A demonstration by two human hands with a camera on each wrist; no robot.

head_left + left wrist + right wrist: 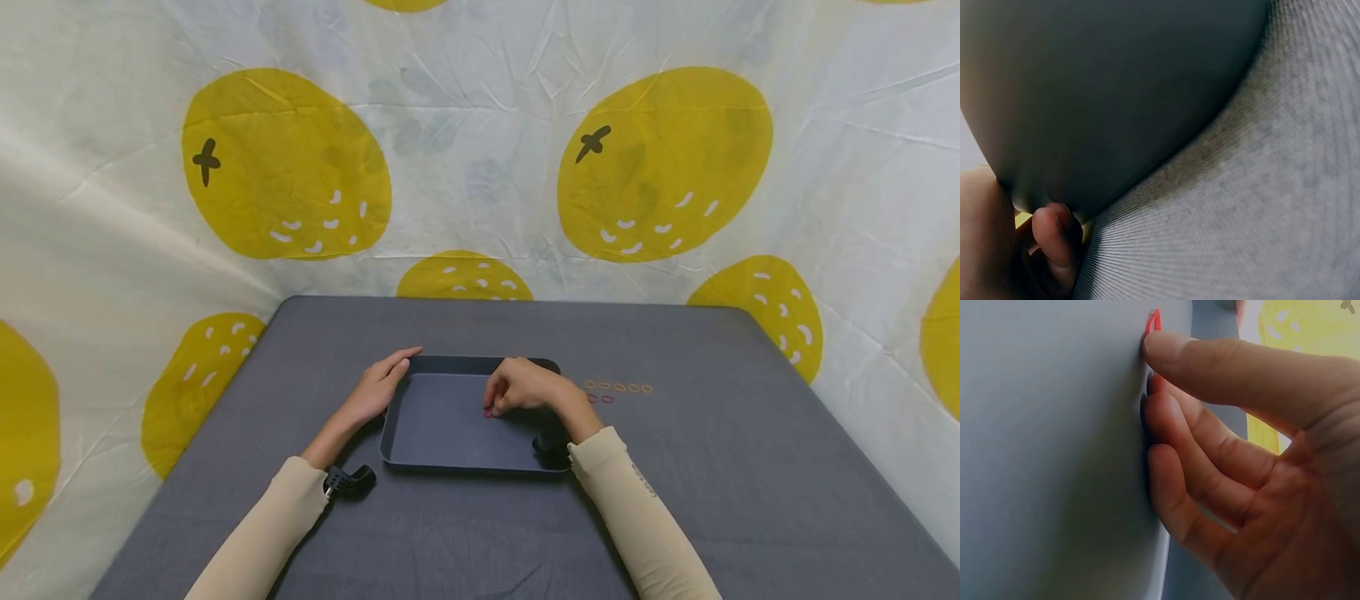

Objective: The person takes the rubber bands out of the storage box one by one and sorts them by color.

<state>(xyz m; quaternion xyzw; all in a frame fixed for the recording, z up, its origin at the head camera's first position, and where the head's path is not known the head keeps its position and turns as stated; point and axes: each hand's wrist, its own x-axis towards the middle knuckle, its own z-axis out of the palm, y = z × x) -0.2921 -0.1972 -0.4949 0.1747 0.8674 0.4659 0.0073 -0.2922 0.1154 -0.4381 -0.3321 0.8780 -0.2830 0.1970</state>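
Observation:
A dark grey shallow tray [446, 427] lies on the table. At its far left corner, my left hand [375, 390] holds the side, thumb by the rim and fingers along the outside; the left wrist view shows curled fingertips [1052, 236] against the tray wall. Over the tray's middle, my right hand [527, 385] pinches a small red rubber band [1158, 321] between thumb and index finger. The band is close to the tray floor, and the other fingers of the right hand [1222, 469] are bent with their tips near that floor.
To the right of the tray, several orange rubber bands [619, 387] lie in a row on the grey table [720, 467]. Nearer than that row are red rubber bands [607, 399], partly hidden by the right wrist. A white cloth with yellow fruit shapes [480, 167] hangs behind the table.

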